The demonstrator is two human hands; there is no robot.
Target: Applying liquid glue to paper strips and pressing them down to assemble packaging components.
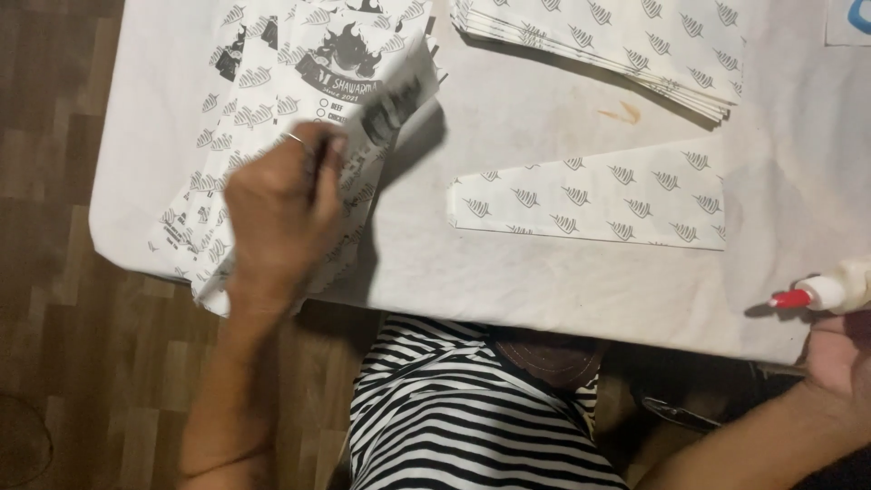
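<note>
My left hand (281, 213) grips the edge of a printed white paper sheet (399, 95) and lifts it off a fanned pile of printed sheets (259, 91) at the table's left. My right hand (839, 349) sits at the lower right edge of the view, holding a white glue bottle with a red tip (821, 292) that points left over the table's near edge. Between the hands lies a folded paper piece with a leaf pattern (590, 195), flat on the white table (508, 281).
A stack of leaf-patterned paper pieces (608, 45) lies at the back centre-right. A small orange smear (624, 112) marks the tabletop. My striped shirt (472, 417) is under the table's near edge. Wooden floor (54, 181) lies to the left.
</note>
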